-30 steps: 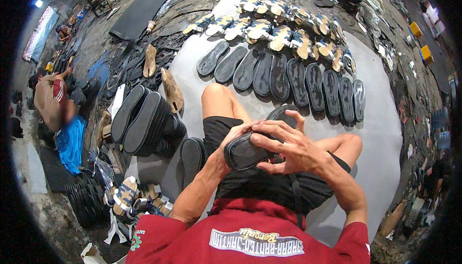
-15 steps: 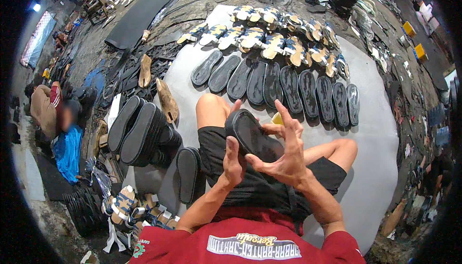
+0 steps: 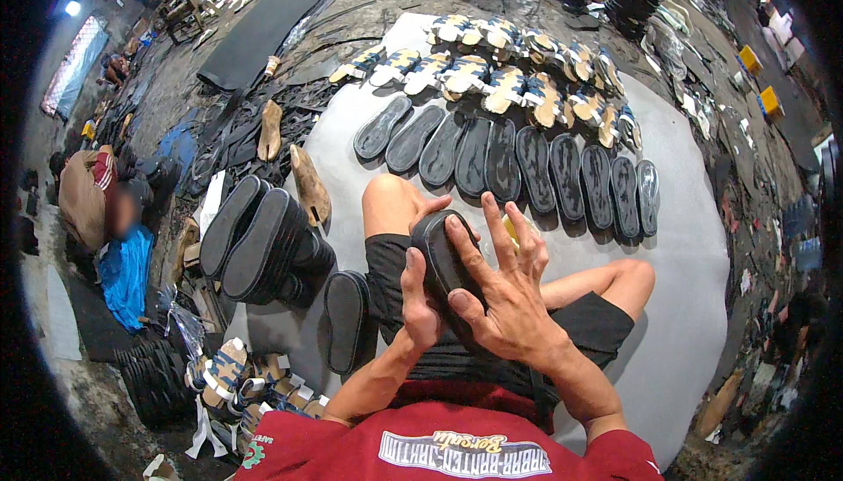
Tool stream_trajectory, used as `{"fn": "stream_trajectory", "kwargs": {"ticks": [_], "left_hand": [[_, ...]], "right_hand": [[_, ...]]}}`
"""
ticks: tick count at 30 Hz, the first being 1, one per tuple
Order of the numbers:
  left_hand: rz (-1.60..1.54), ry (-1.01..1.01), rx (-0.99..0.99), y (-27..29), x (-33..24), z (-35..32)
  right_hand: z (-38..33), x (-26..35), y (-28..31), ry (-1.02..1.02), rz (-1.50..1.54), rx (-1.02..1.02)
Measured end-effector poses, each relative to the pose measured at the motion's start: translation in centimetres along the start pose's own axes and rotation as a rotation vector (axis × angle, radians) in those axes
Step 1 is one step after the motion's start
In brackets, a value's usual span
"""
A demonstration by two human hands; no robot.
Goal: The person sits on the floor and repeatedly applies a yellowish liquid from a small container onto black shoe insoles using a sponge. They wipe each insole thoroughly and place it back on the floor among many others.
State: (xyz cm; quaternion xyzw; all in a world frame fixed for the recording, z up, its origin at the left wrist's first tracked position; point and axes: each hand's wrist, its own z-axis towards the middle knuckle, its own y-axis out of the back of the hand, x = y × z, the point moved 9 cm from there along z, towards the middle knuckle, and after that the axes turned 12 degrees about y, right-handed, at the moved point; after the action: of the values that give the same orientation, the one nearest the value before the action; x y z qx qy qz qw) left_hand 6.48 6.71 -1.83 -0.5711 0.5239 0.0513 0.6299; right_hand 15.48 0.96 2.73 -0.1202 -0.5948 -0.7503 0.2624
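Observation:
Over my lap, a black shoe sole (image 3: 436, 244) is held up at a tilt, its toe end away from me. My left hand (image 3: 420, 301) grips it along the left edge, thumb up the near side and fingertips showing beyond it. My right hand (image 3: 505, 292) lies over its right part with fingers spread, index finger and thumb touching the surface. Something yellow (image 3: 510, 230) shows between the right fingers, mostly hidden; I cannot tell what it is. Beyond my knees, a row of black soles (image 3: 473, 158) with shiny wet-looking faces lies on the pale mat (image 3: 685, 305).
Behind the row stand several strappy sandals (image 3: 464, 75). To my left are a stack of black soles (image 3: 255, 257), another sole pair (image 3: 347, 321) and wooden shoe lasts (image 3: 307, 184). More sandals (image 3: 226, 371) lie near left. Another person (image 3: 88, 196) sits at far left.
My right hand has moved from the sole's right edge onto its upper face, fingers now stretched over it. The sole is turned more upright; my left hand keeps its hold.

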Motion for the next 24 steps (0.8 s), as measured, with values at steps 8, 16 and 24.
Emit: {"fn": "stream_trajectory", "kwargs": {"ticks": [8, 16, 24], "left_hand": [[0.165, 0.068, 0.017, -0.4, -0.8, 0.6], [0.077, 0.281, 0.046, 0.4, 0.1, 1.5], [-0.095, 0.486, 0.042, 2.8, 2.3, 2.3]], "right_hand": [[0.1, -1.7, -0.3, 0.011, -0.028, 0.050], [0.3, -2.9, -0.5, 0.063, -0.084, 0.089], [0.1, -3.0, 0.0, 0.117, -0.165, 0.176]]}}
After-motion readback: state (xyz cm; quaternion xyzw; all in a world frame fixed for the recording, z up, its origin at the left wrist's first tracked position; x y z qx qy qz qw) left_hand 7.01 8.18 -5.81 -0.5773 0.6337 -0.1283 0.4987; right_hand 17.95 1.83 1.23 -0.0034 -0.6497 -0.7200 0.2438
